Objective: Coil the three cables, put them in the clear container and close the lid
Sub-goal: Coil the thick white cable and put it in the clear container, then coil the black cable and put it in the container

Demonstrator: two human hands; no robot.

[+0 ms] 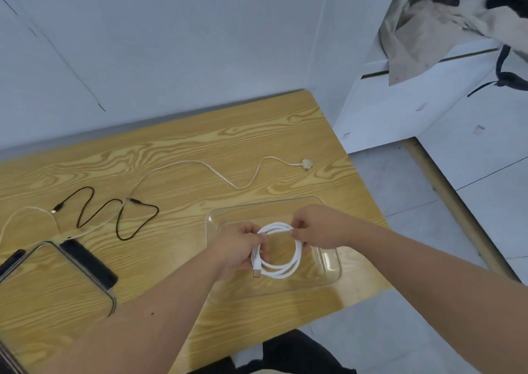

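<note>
A thick white cable [297,259] is wound into a round coil and held above the clear container [331,262] at the table's right front. My left hand [237,248] grips the coil's left side, with a plug end hanging below the fingers. My right hand [314,226] pinches the top of the coil. A short black cable [120,219] lies loose in bends on the left of the table. A thin cream cable [200,165] trails uncoiled across the middle to a pale plug at the right. The clear lid [65,285] with black clips lies at the front left.
The wooden table [177,139] meets a white wall at the back, and its right edge is close to the container. Beyond that edge is a pale tiled floor [400,330]. A white cabinet [400,108] with crumpled cloth on top stands at the far right.
</note>
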